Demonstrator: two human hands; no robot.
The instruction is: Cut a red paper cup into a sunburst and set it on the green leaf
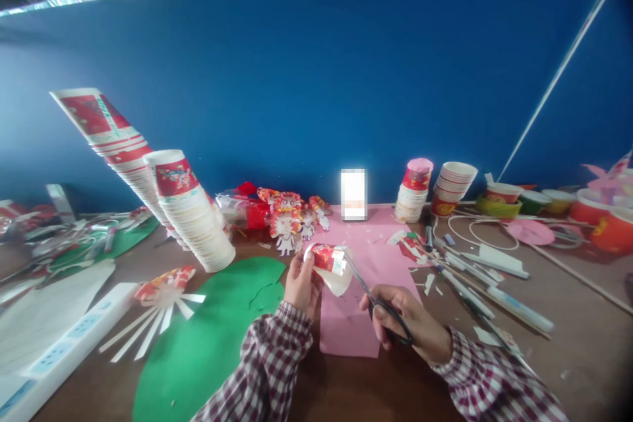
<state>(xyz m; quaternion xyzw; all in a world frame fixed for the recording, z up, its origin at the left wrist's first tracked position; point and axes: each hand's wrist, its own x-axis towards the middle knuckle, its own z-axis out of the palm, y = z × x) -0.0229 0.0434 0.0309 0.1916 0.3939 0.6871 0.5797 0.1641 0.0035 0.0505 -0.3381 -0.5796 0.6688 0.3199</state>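
My left hand (302, 285) grips a red and white paper cup (329, 260), its fingers closed on the near left side. The cup is tipped on its side above a pink paper sheet (346, 336). In my right hand (408, 318) is a pair of scissors (366, 287) with dark handles. Their blades point up and left and reach the right edge of the cup; whether they are cutting into it I cannot tell. Behind the cup stand several paper figures (287, 221) with orange and red heads.
Tall leaning cup stacks (192, 217) rise on the left beside green paper (212, 336). A cut cup with strips (165, 297) lies near a white power strip (74, 333). Shorter stacks (413, 194), markers (519, 308) and colourful bowls (613, 231) are on the right. A blue partition (306, 79) closes the back.
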